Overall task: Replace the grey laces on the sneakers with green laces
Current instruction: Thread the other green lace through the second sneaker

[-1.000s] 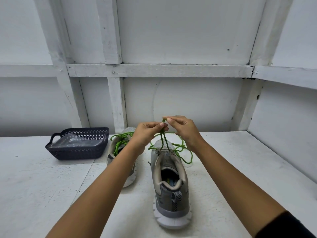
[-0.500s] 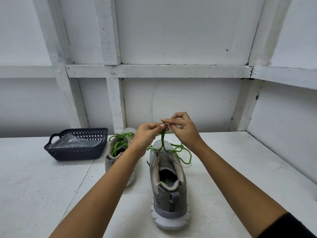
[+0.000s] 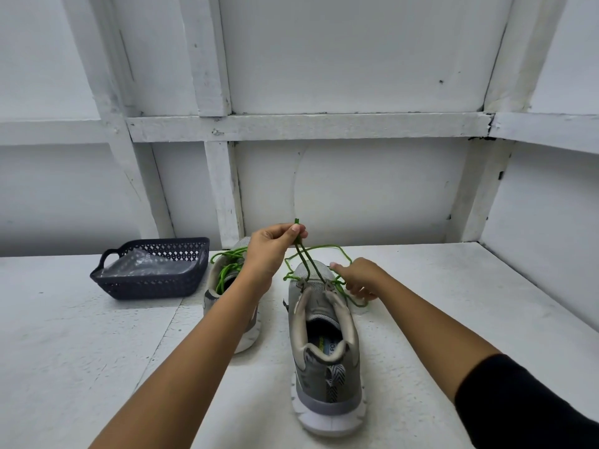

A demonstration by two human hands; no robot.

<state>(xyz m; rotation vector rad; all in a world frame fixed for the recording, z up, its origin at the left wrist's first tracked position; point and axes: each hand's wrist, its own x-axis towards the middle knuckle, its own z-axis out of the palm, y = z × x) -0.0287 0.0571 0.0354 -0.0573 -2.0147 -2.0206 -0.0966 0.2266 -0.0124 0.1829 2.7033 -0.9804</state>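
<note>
Black sleeve on right arm, bottom right. Near sneaker stands on white worktop, heel toward camera, toe away. Green lace runs through its top eyelets, and two strands rise together to the left hand. Left fingers pinch both strands above the tongue, with the tips poking up past them. Slack loops lie over the toe and on the worktop to the right. Right hand is low, just beside the sneaker's right side, fingers curled among those loops; cannot tell if they grip a strand. Far sneaker is to the left, partly hidden by the left forearm, with its own green lace loose on top. Dark basket is further left, clear plastic bag inside. White framed wall behind.
</note>
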